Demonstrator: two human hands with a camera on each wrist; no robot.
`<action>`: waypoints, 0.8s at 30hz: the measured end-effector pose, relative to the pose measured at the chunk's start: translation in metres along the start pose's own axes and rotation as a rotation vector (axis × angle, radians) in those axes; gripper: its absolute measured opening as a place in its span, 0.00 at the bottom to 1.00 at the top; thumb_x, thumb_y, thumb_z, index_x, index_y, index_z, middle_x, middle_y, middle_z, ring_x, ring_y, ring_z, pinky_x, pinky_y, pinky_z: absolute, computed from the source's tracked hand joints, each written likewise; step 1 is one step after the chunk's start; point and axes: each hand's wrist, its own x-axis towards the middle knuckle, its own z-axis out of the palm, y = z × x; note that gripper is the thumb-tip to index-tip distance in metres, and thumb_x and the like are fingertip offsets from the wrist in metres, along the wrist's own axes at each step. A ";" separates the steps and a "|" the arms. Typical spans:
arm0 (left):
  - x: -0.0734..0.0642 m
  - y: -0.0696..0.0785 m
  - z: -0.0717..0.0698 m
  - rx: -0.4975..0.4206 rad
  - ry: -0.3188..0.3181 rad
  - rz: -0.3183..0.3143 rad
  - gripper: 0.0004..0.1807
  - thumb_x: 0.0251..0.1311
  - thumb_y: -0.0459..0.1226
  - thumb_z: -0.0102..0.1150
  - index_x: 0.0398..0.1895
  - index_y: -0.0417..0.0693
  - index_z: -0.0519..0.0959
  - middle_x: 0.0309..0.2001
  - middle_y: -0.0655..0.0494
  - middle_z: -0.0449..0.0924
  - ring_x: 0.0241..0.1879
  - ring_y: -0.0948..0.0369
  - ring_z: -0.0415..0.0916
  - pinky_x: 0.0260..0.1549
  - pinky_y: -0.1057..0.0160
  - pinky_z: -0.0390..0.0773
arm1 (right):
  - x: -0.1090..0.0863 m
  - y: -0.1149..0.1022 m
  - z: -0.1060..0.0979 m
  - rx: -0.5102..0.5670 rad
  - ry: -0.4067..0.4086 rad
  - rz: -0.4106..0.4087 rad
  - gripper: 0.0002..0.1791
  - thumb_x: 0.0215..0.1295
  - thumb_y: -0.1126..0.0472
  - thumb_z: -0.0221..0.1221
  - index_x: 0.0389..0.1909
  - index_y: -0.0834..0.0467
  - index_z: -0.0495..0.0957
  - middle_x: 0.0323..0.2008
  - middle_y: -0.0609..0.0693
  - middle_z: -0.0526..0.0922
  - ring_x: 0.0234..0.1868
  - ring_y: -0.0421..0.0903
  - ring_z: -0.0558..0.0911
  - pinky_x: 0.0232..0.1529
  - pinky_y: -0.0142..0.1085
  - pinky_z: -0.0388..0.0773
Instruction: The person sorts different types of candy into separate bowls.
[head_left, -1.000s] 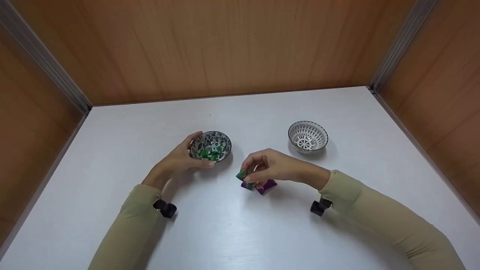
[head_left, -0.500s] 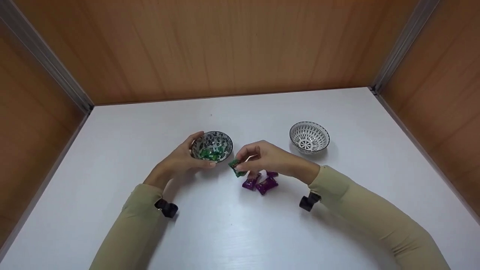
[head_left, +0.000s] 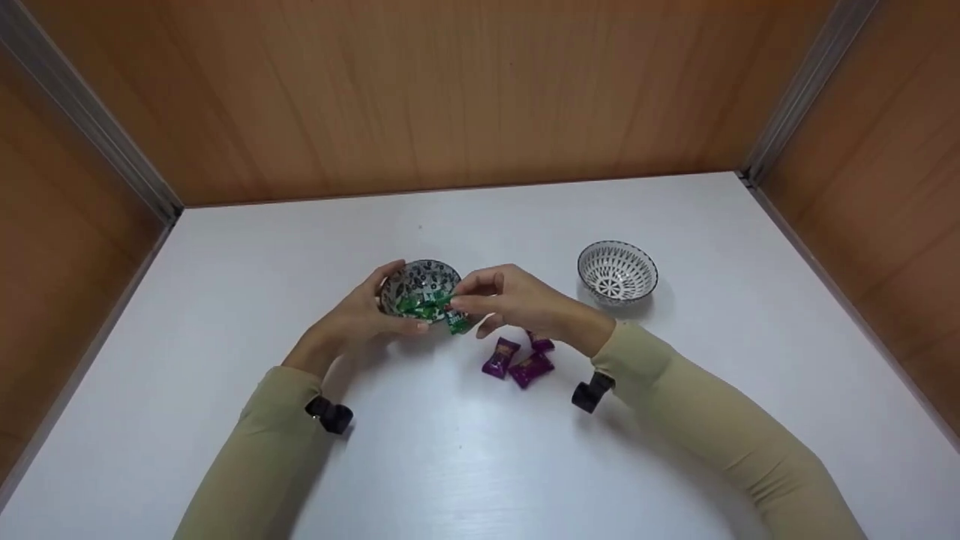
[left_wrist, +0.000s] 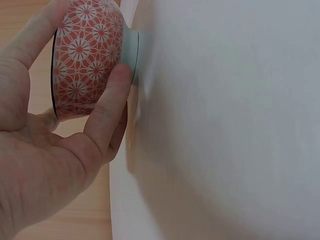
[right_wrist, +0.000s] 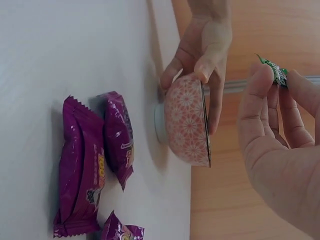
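My left hand point(head_left: 352, 311) grips a small bowl point(head_left: 424, 271), thumb on its near side and fingers round the far side. Dark flowers pattern its inside; in the left wrist view the outside of the bowl point(left_wrist: 80, 55) is red with white flowers. Several green-wrapped candies point(head_left: 412, 305) lie in it. At the bowl's right rim, my right hand point(head_left: 517, 300) pinches a green-wrapped candy point(head_left: 457, 321) between thumb and fingertips. The right wrist view shows this candy point(right_wrist: 276, 73) held above the rim level.
Three purple-wrapped candies point(head_left: 532, 370) lie on the white table point(head_left: 465, 450) just below the right hand. A second bowl point(head_left: 617, 274), white with black marks, stands to the right with nothing in it. Wooden panels point(head_left: 465, 90) enclose the back and sides.
My right hand has carried the green candy up and left from the purple candies to the rim of the left bowl. The purple candies are now more exposed. My left hand stays on the bowl.
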 end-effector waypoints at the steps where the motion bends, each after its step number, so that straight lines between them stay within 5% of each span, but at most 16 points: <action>1: -0.001 0.001 0.000 0.005 0.000 -0.008 0.67 0.41 0.49 0.85 0.82 0.66 0.47 0.79 0.46 0.47 0.76 0.45 0.48 0.72 0.38 0.50 | 0.001 -0.001 0.001 0.008 0.000 -0.003 0.11 0.71 0.61 0.64 0.49 0.61 0.83 0.41 0.53 0.83 0.40 0.51 0.85 0.40 0.43 0.86; 10: 0.000 0.002 0.000 0.004 -0.003 0.000 0.69 0.38 0.51 0.86 0.82 0.65 0.47 0.78 0.48 0.49 0.75 0.46 0.50 0.72 0.40 0.53 | 0.016 -0.004 0.002 0.075 0.073 -0.004 0.11 0.70 0.61 0.65 0.48 0.61 0.84 0.46 0.54 0.82 0.44 0.49 0.83 0.47 0.47 0.85; 24: 0.000 -0.002 -0.002 -0.062 -0.030 0.050 0.68 0.42 0.47 0.85 0.82 0.60 0.46 0.78 0.49 0.48 0.73 0.46 0.53 0.72 0.42 0.56 | 0.037 0.011 0.000 0.122 0.169 0.062 0.13 0.68 0.59 0.67 0.49 0.62 0.83 0.44 0.54 0.84 0.40 0.47 0.84 0.43 0.42 0.86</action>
